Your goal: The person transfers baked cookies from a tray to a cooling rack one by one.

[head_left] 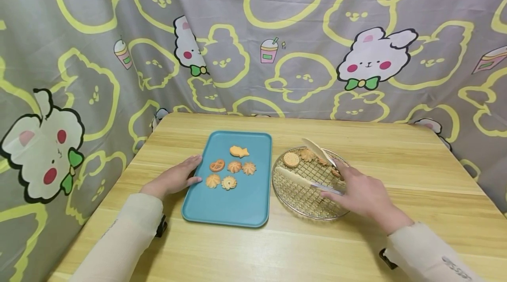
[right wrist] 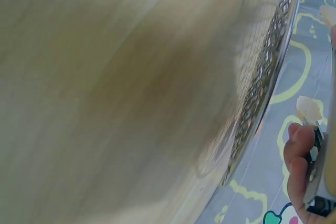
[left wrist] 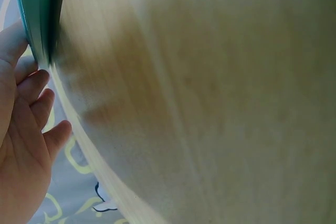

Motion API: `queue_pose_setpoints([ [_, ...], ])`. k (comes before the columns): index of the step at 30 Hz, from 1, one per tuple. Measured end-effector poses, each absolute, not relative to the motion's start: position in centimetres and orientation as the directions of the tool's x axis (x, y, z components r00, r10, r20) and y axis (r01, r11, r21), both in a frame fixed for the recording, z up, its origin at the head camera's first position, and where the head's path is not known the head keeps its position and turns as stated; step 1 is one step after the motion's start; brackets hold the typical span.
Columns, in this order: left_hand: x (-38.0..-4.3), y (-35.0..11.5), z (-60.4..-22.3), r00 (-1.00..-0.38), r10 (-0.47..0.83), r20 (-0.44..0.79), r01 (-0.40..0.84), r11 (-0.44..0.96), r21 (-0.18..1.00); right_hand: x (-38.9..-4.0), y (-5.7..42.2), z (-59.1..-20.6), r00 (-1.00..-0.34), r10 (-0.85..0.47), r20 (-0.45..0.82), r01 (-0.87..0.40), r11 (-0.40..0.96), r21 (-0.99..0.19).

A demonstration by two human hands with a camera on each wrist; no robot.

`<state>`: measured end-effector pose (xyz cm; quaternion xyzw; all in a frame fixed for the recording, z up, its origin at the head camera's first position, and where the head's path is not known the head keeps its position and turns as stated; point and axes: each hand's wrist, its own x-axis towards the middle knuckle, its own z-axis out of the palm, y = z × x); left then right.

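Note:
At the left rim of a blue tray [head_left: 237, 207] my left hand [head_left: 176, 178] rests, its fingers touching the edge; the left wrist view shows those fingers loosely extended. On the tray lie a fish-shaped cracker [head_left: 239, 151], a pretzel-shaped cookie [head_left: 217, 166] and several flower-shaped cookies [head_left: 234, 166]. My right hand [head_left: 365, 193] grips tongs [head_left: 292, 177] with metal handles and beige tips, spread apart above a round wire rack [head_left: 303, 207]. On the rack are a round biscuit [head_left: 291, 159], a ruffled cookie [head_left: 307, 155] and others partly hidden by the tongs and hand.
Tray and rack stand side by side on a wooden table [head_left: 309, 247], a narrow gap between them. A patterned grey curtain [head_left: 253, 84] hangs behind the table and along its left side.

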<state>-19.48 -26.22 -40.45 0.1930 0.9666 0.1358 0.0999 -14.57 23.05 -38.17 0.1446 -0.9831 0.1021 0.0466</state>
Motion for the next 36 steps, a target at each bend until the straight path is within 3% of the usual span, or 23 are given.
queue_pose_setpoints([
  [21,-19.4,-26.2,-40.4,-0.900,0.420,-0.116,0.370,0.877,0.305,-15.1,18.1,-38.6,-0.905,-0.394,0.160,-0.417,0.895,-0.156],
  [36,-19.6,-26.4,-40.6,-0.898,0.421,-0.125,0.369,0.878,0.306,-15.0,14.5,-38.4,-0.876,-0.470,0.113,-0.483,0.856,-0.183],
])
